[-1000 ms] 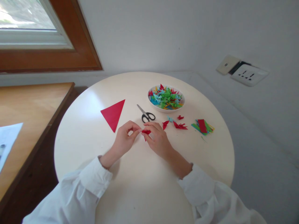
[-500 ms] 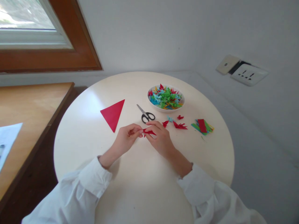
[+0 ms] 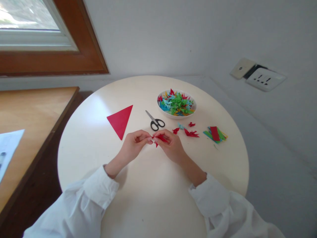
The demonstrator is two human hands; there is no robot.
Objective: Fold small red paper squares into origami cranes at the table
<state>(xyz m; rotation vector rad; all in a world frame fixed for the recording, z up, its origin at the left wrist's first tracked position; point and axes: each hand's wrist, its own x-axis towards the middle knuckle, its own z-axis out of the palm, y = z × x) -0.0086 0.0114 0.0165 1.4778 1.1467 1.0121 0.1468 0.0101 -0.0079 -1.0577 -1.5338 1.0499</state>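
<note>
Between my two hands is a small folded red paper piece (image 3: 162, 138), partly hidden by the fingers. My left hand (image 3: 135, 142) pinches its left end with thumb and fingertips. Closed around the rest of it is my right hand (image 3: 171, 145), thumb in front and fingers behind; one red point sticks out below. Just beyond the hands lie black-handled scissors (image 3: 155, 121), blades slightly apart and pointing away to the left. Small red folded paper cranes (image 3: 191, 133) and a light blue one (image 3: 181, 126) rest right of my right hand.
A white bowl (image 3: 176, 115) heaped with colourful paper cranes stands at the back of the round white table (image 3: 148, 198). A large red paper triangle (image 3: 121, 121) lies to the left. Paper strips (image 3: 215, 134) are piled at the right. A wooden desk (image 3: 37, 105) stands beside the table.
My right hand's fingers have shifted and now cover the red paper differently, with a point showing below the thumb. The left hand keeps its pinch in nearly the same place.
</note>
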